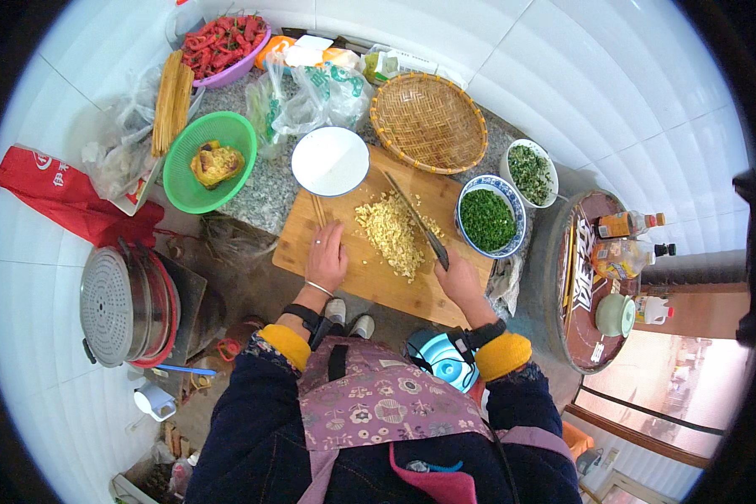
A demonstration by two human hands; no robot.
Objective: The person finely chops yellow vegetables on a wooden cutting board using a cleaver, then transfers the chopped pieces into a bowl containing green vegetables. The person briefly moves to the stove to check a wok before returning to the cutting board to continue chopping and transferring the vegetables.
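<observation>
My right hand (460, 284) is closed round the dark handle of a kitchen knife (413, 210). Its blade lies across the far right part of a heap of chopped pale-yellow food, perhaps egg (392, 235). The heap is spread over a wooden cutting board (298, 256). At the board's left side my left hand (328, 256) rests flat, fingers stretched out, fingertips next to a pair of chopsticks (317, 208); whether they touch is unclear. A white enamel plate (331, 162) with a blue rim stands beyond the chopsticks. A blue-patterned bowl of chopped greens (488, 220) stands on the board's right side.
Behind the board lies a woven bamboo basket (428, 122), with another bowl of chopped greens (530, 174) to its right. A green colander (209, 161) holds a yellow lump. Red peppers (225, 42) fill a purple basin. Bottles (623, 259) stand on a round drum at right.
</observation>
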